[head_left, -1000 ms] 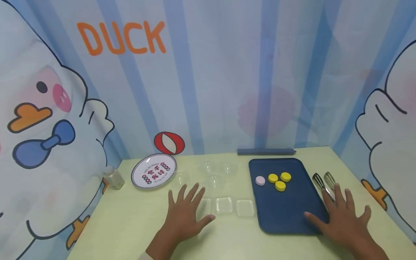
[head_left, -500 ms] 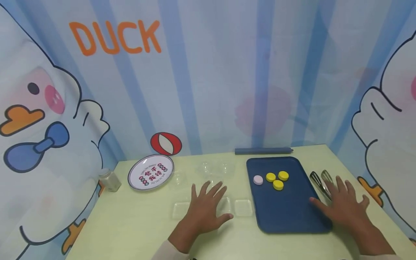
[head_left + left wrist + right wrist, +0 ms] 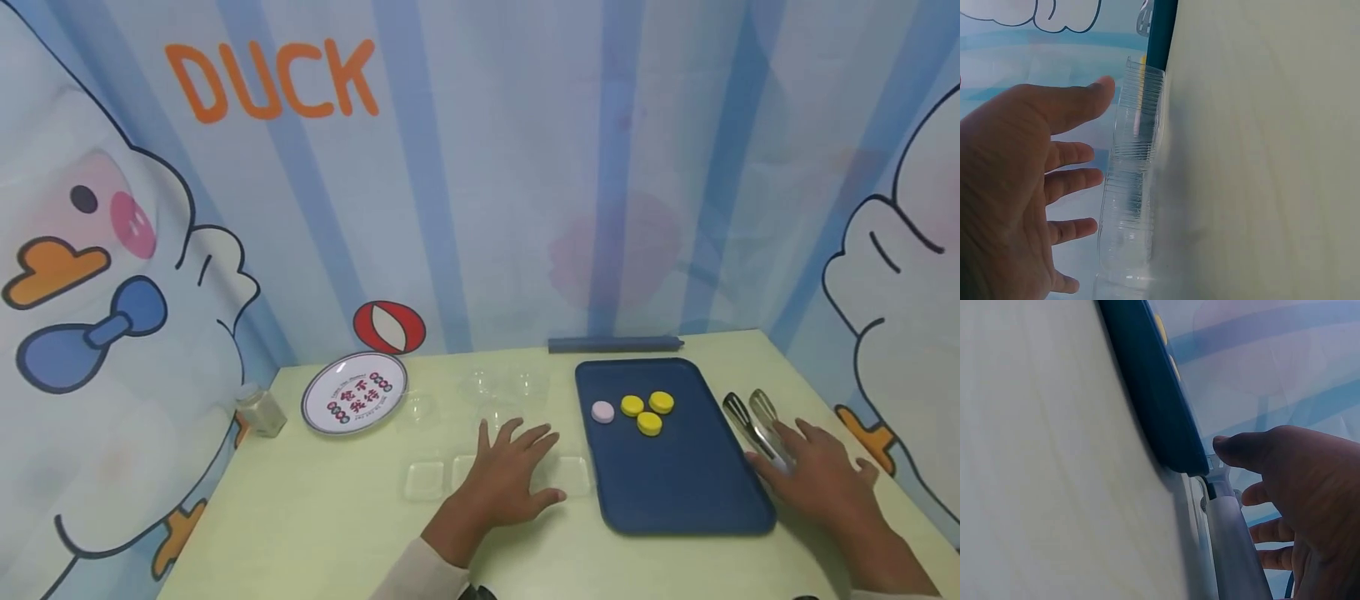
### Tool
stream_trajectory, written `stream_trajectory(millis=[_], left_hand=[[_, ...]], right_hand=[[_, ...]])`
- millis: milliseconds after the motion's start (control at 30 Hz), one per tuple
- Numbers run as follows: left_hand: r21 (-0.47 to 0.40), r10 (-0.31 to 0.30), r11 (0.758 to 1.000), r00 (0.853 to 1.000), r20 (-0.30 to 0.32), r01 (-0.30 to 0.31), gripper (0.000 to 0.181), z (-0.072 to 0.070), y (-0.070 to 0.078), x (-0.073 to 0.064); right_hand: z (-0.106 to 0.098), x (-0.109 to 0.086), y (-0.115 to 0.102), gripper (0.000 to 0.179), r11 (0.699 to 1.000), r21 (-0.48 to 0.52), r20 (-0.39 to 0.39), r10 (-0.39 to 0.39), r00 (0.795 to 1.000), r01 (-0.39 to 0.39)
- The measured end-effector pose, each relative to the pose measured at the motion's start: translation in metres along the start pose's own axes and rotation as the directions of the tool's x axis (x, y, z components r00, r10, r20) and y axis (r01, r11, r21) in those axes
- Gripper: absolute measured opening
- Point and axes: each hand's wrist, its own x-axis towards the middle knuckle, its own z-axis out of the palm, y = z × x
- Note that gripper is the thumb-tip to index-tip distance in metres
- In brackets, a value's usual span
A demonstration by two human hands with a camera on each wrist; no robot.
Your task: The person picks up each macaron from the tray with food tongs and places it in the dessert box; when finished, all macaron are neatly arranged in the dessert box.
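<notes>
My left hand (image 3: 502,479), fingers spread, hovers over a front row of clear plastic boxes (image 3: 424,479). In the left wrist view its fingertips stay just off the side of the ribbed clear boxes (image 3: 1127,194). My right hand (image 3: 825,479) is over the handle end of metal tongs (image 3: 756,429) with slotted heads. The right wrist view shows the thumb and loosely bent fingers beside the grey tongs handle (image 3: 1235,550), not wrapped round it. Left of the tongs lies a dark blue tray (image 3: 678,487), bearing yellow discs (image 3: 649,424) and one pale pink disc (image 3: 602,412).
A round printed plate (image 3: 355,393) leans at the back left, with a small jar (image 3: 261,410) beside it. Clear domed plastic pieces (image 3: 480,383) sit behind the boxes. A dark blue bar (image 3: 615,344) lies along the table's back edge, before the duck curtain (image 3: 510,167).
My left hand has moved right across the clear boxes, uncovering the leftmost one. My right hand has shifted right, off the tray's edge and closer over the tongs handle.
</notes>
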Motion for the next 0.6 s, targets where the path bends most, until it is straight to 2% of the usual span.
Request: stream_trajectory(millis=[200,367,600], left_hand=[[0.030,0.023,0.999,0.999,-0.027,-0.022,0.071,0.0035,-0.0041,0.0012],[0.014,0.023,1.000,0.999,-0.031,-0.023,0.069,0.0051,-0.0075,0.0018],[-0.015,0.010,1.000,1.000,-0.005,-0.010,0.067,0.0102,-0.0082,0.0029]], right_hand=[[0.0008,0.0002,0.0025,0.080,0.999,-0.003,-0.026,-0.034,0.999,0.034],[0.0020,0.0020,0.0040,0.073,0.999,0.026,0.016,-0.041,0.999,0.040],[0.0035,0.0019,0.0068,0.068,0.997,0.079,0.076,-0.013,0.997,0.007]])
